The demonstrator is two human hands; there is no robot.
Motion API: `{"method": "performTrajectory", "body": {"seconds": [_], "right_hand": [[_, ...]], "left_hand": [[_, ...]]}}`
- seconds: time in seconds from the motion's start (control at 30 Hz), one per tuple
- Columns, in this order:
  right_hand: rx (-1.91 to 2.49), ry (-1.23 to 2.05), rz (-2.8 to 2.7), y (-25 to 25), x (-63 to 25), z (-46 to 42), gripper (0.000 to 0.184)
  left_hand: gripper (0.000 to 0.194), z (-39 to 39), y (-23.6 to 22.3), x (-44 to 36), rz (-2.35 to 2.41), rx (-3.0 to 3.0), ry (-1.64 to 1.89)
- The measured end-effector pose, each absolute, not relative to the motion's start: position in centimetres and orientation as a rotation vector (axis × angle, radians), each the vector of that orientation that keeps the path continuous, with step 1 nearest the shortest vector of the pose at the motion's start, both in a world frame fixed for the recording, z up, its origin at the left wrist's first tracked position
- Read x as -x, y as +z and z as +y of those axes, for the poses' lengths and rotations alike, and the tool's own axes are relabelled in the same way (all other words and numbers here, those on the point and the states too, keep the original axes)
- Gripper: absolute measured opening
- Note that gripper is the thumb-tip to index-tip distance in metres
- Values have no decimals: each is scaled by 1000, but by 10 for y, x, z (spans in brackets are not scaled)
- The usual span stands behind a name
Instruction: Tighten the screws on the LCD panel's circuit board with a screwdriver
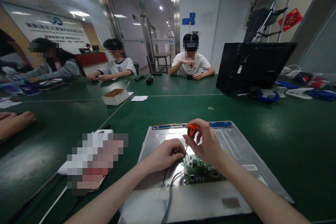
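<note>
On green tabletop [170,108]: circuit board [202,173] atop metal panel [157,141]

White box [115,99], open-topped; contents not visible. Blue tray [270,100], holding a grey block [267,93]. Right hand [207,140]: grasping an orange-and-black screwdriver [192,130] by its handle, shaft angled down to the board's far left corner. Left hand [170,150]: fingers curled beside the shaft; grip cannot be told. Screwdriver tip, indistinct.

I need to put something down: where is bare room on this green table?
Bare green tabletop: right of the silver metal panel, and between it and the white cardboard box. Crowded: around the green circuit board, with left hand, right hand, orange-black screwdriver.
</note>
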State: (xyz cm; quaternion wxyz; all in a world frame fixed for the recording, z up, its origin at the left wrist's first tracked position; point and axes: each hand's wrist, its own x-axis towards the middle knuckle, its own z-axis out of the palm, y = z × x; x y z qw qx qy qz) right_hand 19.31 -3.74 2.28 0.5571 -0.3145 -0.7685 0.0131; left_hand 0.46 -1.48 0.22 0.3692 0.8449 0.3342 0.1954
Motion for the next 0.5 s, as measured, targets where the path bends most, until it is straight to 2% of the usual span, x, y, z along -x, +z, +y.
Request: {"method": "performTrajectory", "body": {"seconds": [0.5], "right_hand": [[768,58,-1892,26,-196,-40,42]], "left_hand": [[8,-15,4,-4,866,-2169,482]]}}
